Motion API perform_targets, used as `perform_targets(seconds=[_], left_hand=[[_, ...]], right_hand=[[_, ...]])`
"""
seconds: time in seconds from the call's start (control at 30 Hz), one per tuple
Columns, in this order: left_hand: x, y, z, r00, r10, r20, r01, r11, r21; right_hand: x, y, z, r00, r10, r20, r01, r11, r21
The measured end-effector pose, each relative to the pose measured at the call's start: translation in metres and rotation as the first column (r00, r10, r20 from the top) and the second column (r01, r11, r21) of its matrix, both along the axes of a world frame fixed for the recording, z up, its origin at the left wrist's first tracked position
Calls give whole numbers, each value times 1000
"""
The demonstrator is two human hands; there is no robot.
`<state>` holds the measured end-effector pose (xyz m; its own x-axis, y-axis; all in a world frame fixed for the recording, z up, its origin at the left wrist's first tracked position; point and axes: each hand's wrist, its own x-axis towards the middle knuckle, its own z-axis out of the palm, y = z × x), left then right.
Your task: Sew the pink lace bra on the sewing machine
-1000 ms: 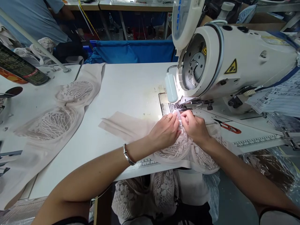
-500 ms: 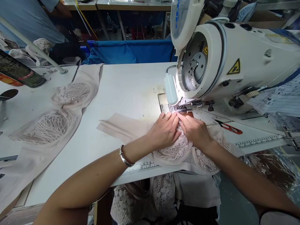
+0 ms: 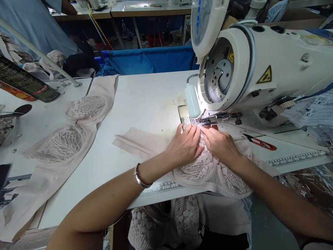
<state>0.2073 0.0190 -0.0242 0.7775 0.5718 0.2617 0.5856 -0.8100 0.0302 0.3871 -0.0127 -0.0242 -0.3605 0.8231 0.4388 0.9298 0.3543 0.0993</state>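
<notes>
A pale pink lace bra lies on the white table under the sewing machine. My left hand, with a ring and a bracelet at the wrist, pinches the bra's upper edge just in front of the presser foot. Close beside it, my right hand grips the same edge, fingertips almost touching the left ones. The bra's wing fabric spreads out to the left, and its second cup shows below my right forearm. My fingers and the foot hide the exact spot at the needle.
Red-handled thread snips lie right of my right hand. Another bra stretches along the table's left side, near a dark can. More lace bras rest on my lap. A person in blue sits behind at left.
The whole view has shifted slightly, so things sit a little farther right and lower. My hands keep the same grip at the presser foot. The person behind has moved an arm slightly.
</notes>
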Motion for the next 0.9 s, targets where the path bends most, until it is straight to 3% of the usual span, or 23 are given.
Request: perform_targets(seconds=[0.2,0.4,0.53,0.63,0.77,0.9], left_hand=[[0,1,-1,1000,6,-3,-6,1000,6],[-2,4,-2,1000,4,-3,-4,999,52],[-2,2,2,988,-132,-82,144,978,153],[-1,-3,4,966,-220,-133,238,961,141],[-3,-4,7,980,-190,-61,192,981,33],[-8,5,11,978,-209,-17,208,977,-50]], right_hand=[[1,0,1,1000,5,-21,-5,999,-34],[-2,2,10,991,-134,-15,127,967,-222],[3,1,16,972,-235,-29,212,918,-336],[10,-3,15,985,-148,-93,113,946,-305],[15,-5,11,984,17,-177,-55,976,-211],[12,0,9,969,52,-242,-108,969,-223]])
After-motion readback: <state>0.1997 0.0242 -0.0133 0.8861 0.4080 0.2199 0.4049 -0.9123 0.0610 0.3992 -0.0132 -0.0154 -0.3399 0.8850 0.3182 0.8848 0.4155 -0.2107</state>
